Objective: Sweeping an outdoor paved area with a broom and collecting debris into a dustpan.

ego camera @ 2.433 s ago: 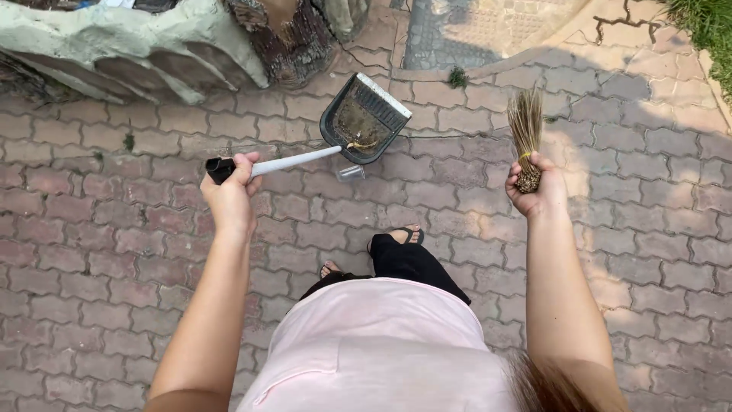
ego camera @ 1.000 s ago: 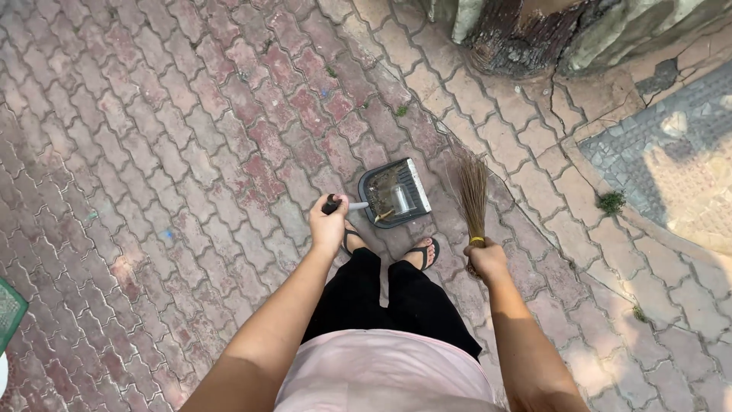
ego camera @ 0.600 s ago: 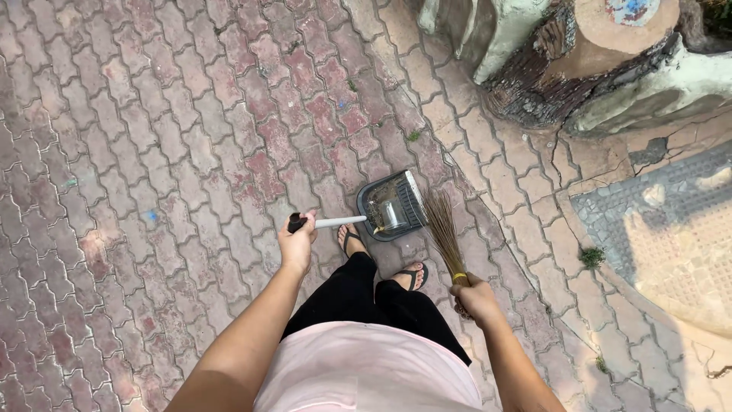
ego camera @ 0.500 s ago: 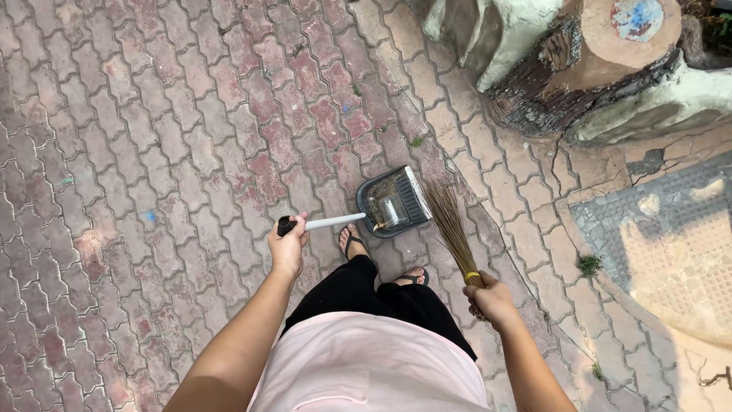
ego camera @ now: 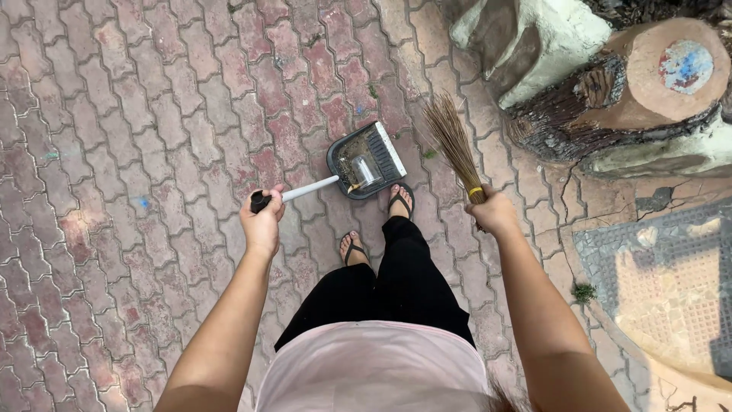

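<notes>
2 bare arms reaching forward and down over red-brown interlocking paving (ego camera: 137, 114), seen from above.

Left hand (ego camera: 263, 225) out at arm's length, knuckles up, fingers curled shut round the black grip end of a white handle. Dustpan (ego camera: 366, 160) at the far end of that handle: dark grey, roughly square, held out ahead of the feet, mouth turned up and to the right, a little pale debris and some bits of litter lying inside. Whether the pan touches the paving or hangs just above it, impossible to tell.

2 feet in dark flip-flops (ego camera: 400, 200) just below the pan, black trousers and a pale pink top beneath them.

Right hand (ego camera: 494, 214) raised slightly, wrist bent, fingers clenched tight round the bound neck of a short stick broom (ego camera: 456, 149). Bristles tan, fanned upward and to the left, tips near the pan's right edge but apart from it. Narrow yellow band round the bundle just above the fist.

Farther right, a cut tree stump (ego camera: 648, 84) with a round flat top bearing a faded blue and red patch, edged by whitish painted stone. Lower right, a grey gridded grate (ego camera: 671, 290) set into the ground.
</notes>
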